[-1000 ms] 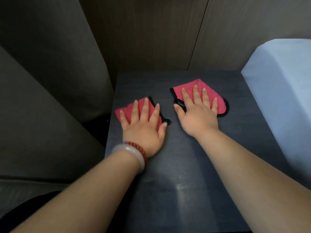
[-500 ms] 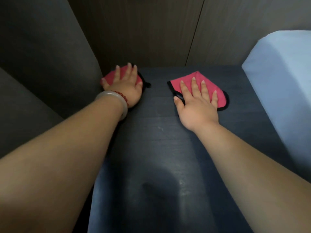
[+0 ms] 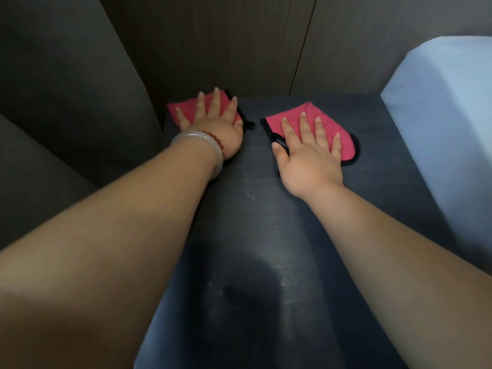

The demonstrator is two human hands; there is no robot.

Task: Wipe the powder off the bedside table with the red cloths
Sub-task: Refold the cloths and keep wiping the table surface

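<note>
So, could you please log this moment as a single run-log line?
left hand flat on red cloth, back-left corner | right hand flat on second cloth | faint powder on bedside table

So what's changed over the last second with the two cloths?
The left hand slid its red cloth away from the person, from mid-table to the far left corner of the bedside table. The right hand and its red cloth stayed put, palm flat. Nothing was grasped or released.

Left hand [image 3: 213, 129] and cloth [image 3: 186, 107] farther back (seemingly corner)
</note>
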